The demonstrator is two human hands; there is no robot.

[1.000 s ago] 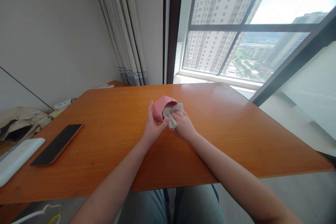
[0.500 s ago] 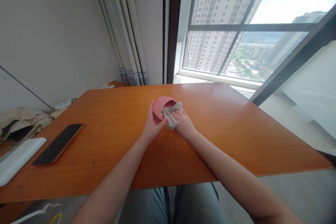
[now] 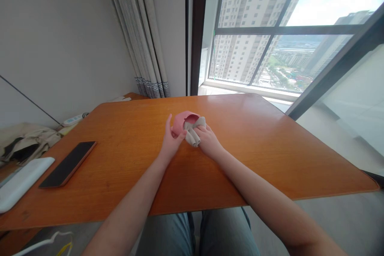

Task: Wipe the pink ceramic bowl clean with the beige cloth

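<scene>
A pink bowl-like vessel (image 3: 179, 121) is tilted on its side above the middle of the table, its opening turned towards my right hand. My left hand (image 3: 171, 141) grips it from the left, thumb along the near rim and a finger raised behind. A light grey cloth (image 3: 192, 138) is bunched at the mouth of the vessel, part of it inside and a fold hanging below. My right hand (image 3: 209, 141) is closed on the cloth and presses it to the vessel's inner side. Cloth and vessel hide some fingertips.
The wooden table (image 3: 270, 160) spans the view. On its left lie a dark phone (image 3: 69, 164) and a white rounded object (image 3: 25, 180). Beyond the left edge are a power strip (image 3: 75, 119) and crumpled fabric (image 3: 27, 140). A curtain (image 3: 141, 36) and window stand behind.
The pink vessel, the cloth and both hands have shifted slightly left. The vessel has turned a little, and my left hand's raised finger stands further from it.
</scene>
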